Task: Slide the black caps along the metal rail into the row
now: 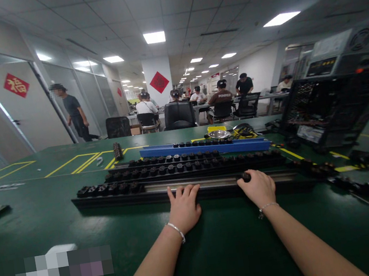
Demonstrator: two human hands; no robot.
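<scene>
A long black rail (111, 204) with a shiny metal channel lies across the green table in front of me. Several black blocks (115, 189) sit in a row at its left end. My left hand (184, 208) rests on the rail's near edge, open, fingers spread over the bare channel. Toward the right of that channel, my right hand (259, 186) is closed on a small black block (245, 176), its underside hidden by the fingers. More black blocks (189, 167) line another rail directly behind, and a blue rail (207, 147) lies beyond.
Loose strips of black parts (357, 187) lie to the right. A computer case with exposed insides (326, 106) stands behind them. A metal dish (219, 134) is at the back, a short block strip (118, 151) at back left. Several people sit at tables farther off; one person (74, 109) walks at left.
</scene>
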